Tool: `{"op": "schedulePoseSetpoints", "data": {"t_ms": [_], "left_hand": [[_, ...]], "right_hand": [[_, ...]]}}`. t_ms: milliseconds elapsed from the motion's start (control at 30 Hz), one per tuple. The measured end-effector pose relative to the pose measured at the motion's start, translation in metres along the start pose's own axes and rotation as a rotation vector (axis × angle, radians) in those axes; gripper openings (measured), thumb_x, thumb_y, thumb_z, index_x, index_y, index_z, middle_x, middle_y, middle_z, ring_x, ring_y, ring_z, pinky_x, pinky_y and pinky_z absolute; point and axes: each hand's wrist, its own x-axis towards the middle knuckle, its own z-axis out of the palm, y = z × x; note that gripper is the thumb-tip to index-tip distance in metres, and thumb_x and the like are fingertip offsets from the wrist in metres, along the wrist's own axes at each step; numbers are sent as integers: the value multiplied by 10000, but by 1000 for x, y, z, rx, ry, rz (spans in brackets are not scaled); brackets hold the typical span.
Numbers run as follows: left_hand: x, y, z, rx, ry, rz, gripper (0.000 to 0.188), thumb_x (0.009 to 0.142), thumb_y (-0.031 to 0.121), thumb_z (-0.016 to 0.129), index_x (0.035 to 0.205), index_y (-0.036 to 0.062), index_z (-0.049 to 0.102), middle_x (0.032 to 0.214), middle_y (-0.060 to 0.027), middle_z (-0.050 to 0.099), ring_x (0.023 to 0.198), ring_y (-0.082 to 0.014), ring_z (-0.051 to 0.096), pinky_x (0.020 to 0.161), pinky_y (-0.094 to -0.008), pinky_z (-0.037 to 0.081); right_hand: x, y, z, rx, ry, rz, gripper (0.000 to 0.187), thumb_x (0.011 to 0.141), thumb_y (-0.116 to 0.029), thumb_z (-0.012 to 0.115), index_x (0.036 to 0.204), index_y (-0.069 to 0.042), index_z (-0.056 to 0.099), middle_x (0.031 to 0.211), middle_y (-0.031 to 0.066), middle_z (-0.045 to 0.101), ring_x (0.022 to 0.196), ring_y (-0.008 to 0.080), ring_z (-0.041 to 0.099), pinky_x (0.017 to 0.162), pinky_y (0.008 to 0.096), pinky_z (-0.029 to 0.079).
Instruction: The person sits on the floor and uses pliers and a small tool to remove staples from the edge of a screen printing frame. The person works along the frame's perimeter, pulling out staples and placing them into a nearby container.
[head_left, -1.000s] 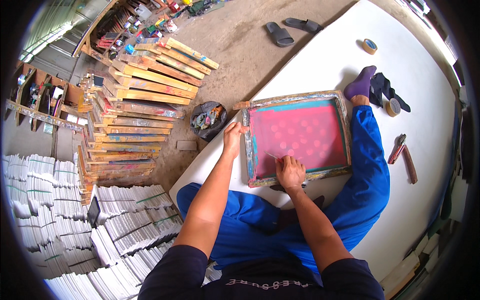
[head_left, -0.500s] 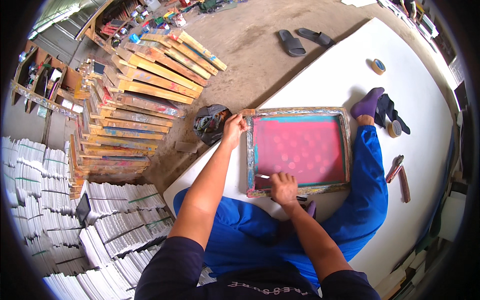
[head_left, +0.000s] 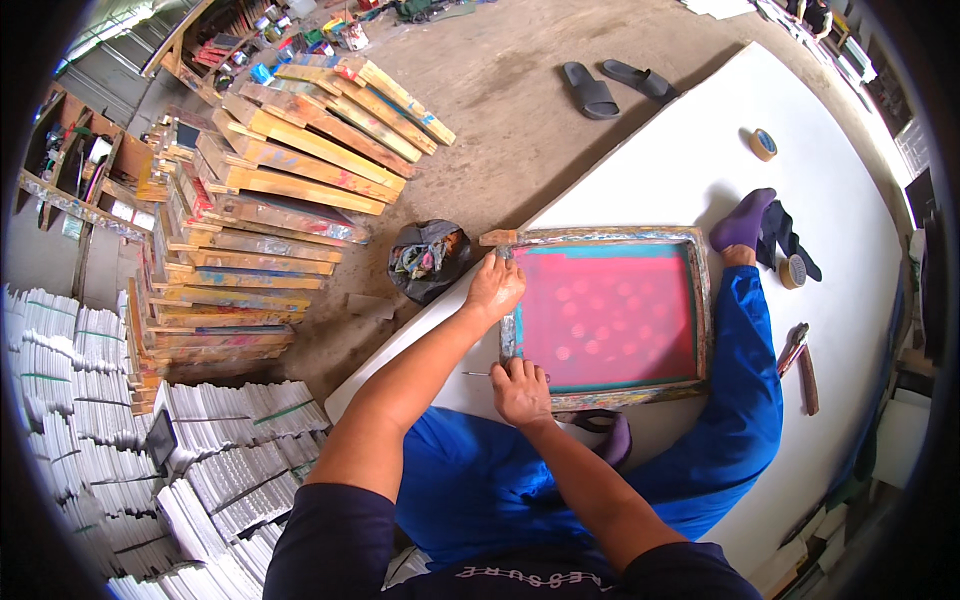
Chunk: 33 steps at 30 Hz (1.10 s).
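1. The screen-printing frame (head_left: 606,315) lies flat on a large white sheet (head_left: 690,170) spread over the floor, just ahead of the seated person's blue-trousered legs (head_left: 745,400). Its mesh is pink with pale round spots, edged in teal tape, and its wooden rim is smeared with paint.
2. The left hand (head_left: 494,290) rests on the frame's left rail near the far corner, fingers curled loosely over the edge of the wood.
3. The right hand (head_left: 521,390) sits at the near left corner of the frame, fingers pinched around a thin metal tool (head_left: 478,374) whose tip sticks out to the left; what kind of tool it is cannot be made out.
4. A dark bag of coloured rags (head_left: 428,260) sits on the bare ground just left of the frame.
5. Two tape rolls lie on the sheet: a tan roll with a blue core (head_left: 763,144) far ahead, and a tan roll (head_left: 792,271) beside the purple sock (head_left: 742,222).
6. Stacks of paint-stained wooden frames (head_left: 270,190) fill the left side, with bundled white printed sheets (head_left: 120,420) below them.
7. A pair of black sandals (head_left: 612,85) lies on the ground beyond the sheet.
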Motion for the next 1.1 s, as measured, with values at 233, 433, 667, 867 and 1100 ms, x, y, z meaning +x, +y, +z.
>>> {"op": "schedulePoseSetpoints", "data": {"t_ms": [233, 433, 667, 867, 1100], "left_hand": [[16, -71, 16, -982, -153, -421, 261, 891, 232, 591, 884, 9, 726, 889, -158, 730, 789, -300, 692, 722, -426, 504], [17, -107, -38, -1545, -49, -803, 355, 1013, 316, 603, 770, 57, 584, 695, 8, 569, 626, -88, 517, 597, -262, 429], [-53, -104, -33, -551, 211, -647, 268, 837, 330, 785, 713, 96, 744, 885, -58, 689, 964, -248, 589, 882, -411, 427], [-78, -109, -30, -264, 72, -644, 268, 886, 334, 727, 803, 89, 796, 1021, -18, 671, 1088, -236, 529, 946, -405, 384], [-89, -115, -19, -182, -14, -670, 295, 860, 362, 727, 824, 76, 790, 1004, -64, 619, 1049, -272, 536, 874, -431, 436]], "right_hand": [[3, -6, -6, 40, -73, -5, 219, 873, -192, 577, 1085, -149, 612, 981, 113, 559, 946, 328, 578, 802, 483, 476], [5, -1, -5, 40, -40, 34, 170, 891, -189, 569, 1047, -136, 609, 988, 123, 561, 946, 339, 584, 813, 490, 484], [4, -1, 2, 49, 0, 36, 167, 891, -204, 580, 1039, -130, 604, 989, 122, 573, 925, 350, 595, 799, 500, 487], [-1, 3, -1, 127, 84, 30, 254, 896, -251, 649, 1104, -111, 606, 961, 113, 584, 904, 327, 601, 794, 453, 481], [-3, 21, -14, 275, 303, 127, 199, 858, -208, 680, 1009, -94, 621, 914, 123, 580, 857, 336, 596, 717, 457, 447]]}}
